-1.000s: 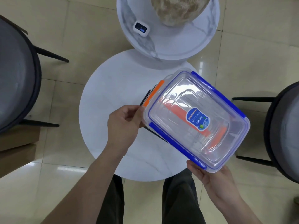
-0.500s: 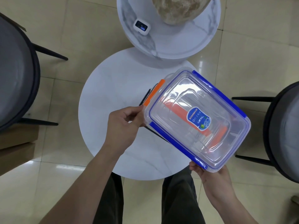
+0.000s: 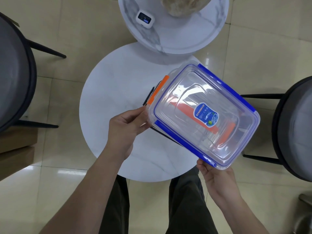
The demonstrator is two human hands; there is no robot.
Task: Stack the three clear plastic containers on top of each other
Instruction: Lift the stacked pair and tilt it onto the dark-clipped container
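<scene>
The blue-clipped container (image 3: 199,115), clear, lidded and apparently empty, is held tilted in the air over the right part of the round white desk (image 3: 118,92), directly above an orange-clipped container (image 3: 157,89) whose edge shows just beneath it; dark edges of what may be a third container lie under that, though I cannot tell for sure. The left hand (image 3: 125,127) has its grip clamped on the near-left corner, thumb on top of the rim, and the right hand (image 3: 215,174) is closed under the near-right corner. It should handle as light, stiff and rather slick, so opposite corners or the long clip rails look like the safest hold. A second, marbled desk (image 3: 185,39) with a small white device (image 3: 146,19) stands beyond; dark chairs (image 3: 15,81) flank both sides.
</scene>
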